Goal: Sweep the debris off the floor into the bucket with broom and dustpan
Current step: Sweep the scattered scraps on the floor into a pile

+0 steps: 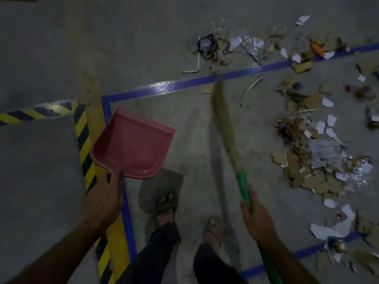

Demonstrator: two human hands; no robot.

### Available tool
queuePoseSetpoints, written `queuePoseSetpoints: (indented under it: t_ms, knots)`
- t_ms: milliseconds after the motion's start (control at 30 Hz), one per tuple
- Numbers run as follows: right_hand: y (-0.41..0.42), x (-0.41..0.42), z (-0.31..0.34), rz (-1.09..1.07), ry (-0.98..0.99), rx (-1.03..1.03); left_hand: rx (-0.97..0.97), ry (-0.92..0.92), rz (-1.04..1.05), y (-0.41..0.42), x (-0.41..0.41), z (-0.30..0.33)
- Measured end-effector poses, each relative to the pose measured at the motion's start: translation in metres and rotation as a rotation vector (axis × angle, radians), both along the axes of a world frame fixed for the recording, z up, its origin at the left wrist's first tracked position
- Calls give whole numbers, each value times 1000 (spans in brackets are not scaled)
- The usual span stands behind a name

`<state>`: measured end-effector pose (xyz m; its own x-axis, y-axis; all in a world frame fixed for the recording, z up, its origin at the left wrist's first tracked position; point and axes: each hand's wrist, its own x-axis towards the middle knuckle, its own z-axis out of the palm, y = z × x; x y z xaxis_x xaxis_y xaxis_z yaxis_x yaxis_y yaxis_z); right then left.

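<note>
Debris (311, 160) lies all over the floor (184, 130) on the right, none swept up yet. The left hand (104, 199) holds the empty pink dustpan (131, 144) in the air. The right hand (258, 218) grips the broom (225, 128). No bucket in sight.

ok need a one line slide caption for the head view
Left hand holds an empty pink dustpan, right hand the broom, beside scattered debris.
</note>
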<state>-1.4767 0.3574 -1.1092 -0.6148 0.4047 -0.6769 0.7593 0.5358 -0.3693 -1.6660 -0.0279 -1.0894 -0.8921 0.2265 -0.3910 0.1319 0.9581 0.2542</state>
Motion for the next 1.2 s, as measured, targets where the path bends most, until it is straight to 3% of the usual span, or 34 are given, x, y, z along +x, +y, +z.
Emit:
queuePoseSetpoints:
  t_ms: [200, 300, 500, 667, 833, 933, 1067, 1200]
  knots:
    - [-102, -60, -35, 587, -94, -84, -71, -40, 48, -20, -16, 14]
    - [-122, -102, -62, 691, -80, -136, -94, -55, 58, -16, -24, 3]
    - [-63, -159, -129, 225, -143, -165, -66, -50, 39, 17, -48, -33]
    - [49, -171, -143, -212, -89, -115, -7, -35, -66, 76, -82, -40]
    - [183, -138, -152, -648, -161, -37, -5, -18, -147, 144, -123, -37]
    - [241, -117, -145, -694, -84, 60, -24, -15, -183, 177, -149, -40]
    - [242, -125, -81, -638, 89, 180, -20, -19, -213, 214, -172, -34]
    - [198, -130, -45, -520, 75, -16, -14, -7, -214, 237, -191, -20]
